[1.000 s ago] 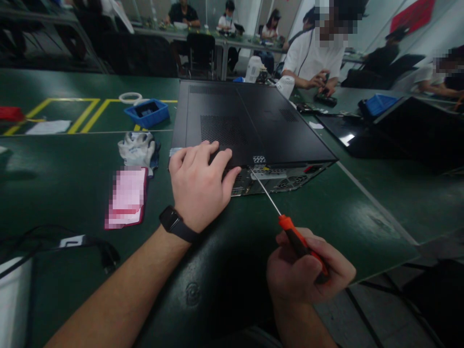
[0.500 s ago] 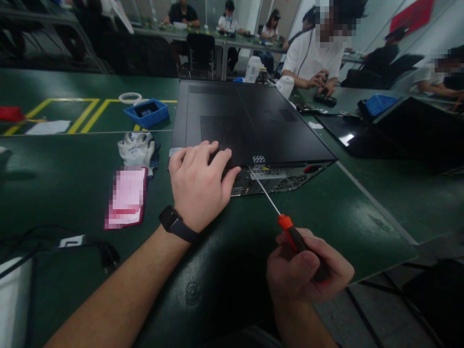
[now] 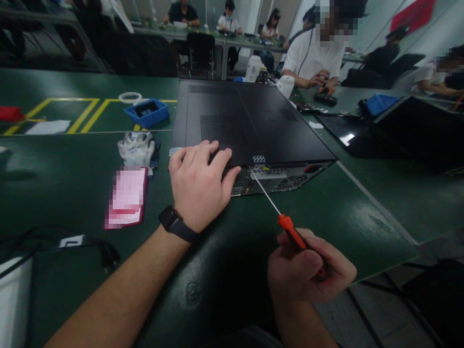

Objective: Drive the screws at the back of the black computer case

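Observation:
A black computer case lies flat on the green table, its rear panel facing me. My left hand rests palm down on the case's near left corner, fingers spread flat over the lid. My right hand is closed round the handle of an orange and black screwdriver. Its thin shaft runs up and left, and the tip meets the case's rear edge just below the lid. A dark watch sits on my left wrist.
Left of the case lie a pink phone, a crumpled glove, a blue tray and a tape roll. A black cable runs at the near left. A second dark case stands right. Other people work at the back.
My right hand's fingers have shifted round the screwdriver handle, turning it slightly. The tip stays at the same spot on the case. My left hand has not moved.

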Demonstrator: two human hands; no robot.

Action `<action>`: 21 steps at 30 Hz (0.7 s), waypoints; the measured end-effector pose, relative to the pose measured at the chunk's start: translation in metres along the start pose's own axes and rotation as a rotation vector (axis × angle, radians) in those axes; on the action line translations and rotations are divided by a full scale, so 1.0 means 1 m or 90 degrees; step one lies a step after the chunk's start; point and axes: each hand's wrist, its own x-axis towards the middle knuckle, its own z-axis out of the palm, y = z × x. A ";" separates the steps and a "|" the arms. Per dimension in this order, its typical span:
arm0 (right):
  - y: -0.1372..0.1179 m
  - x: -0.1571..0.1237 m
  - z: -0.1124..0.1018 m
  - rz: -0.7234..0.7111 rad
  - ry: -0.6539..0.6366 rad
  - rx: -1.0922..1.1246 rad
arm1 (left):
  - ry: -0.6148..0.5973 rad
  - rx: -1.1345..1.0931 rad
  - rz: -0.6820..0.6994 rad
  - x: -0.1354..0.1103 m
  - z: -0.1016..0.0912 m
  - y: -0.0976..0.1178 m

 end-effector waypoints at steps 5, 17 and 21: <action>-0.007 0.006 0.013 -0.022 0.054 0.127 | 0.002 -0.001 0.001 0.000 0.000 0.000; -0.002 0.003 0.003 -0.043 0.028 0.034 | 0.008 0.009 0.009 0.000 0.000 0.000; -0.004 0.004 0.011 -0.020 0.051 0.104 | 0.002 0.007 0.007 0.000 0.000 0.000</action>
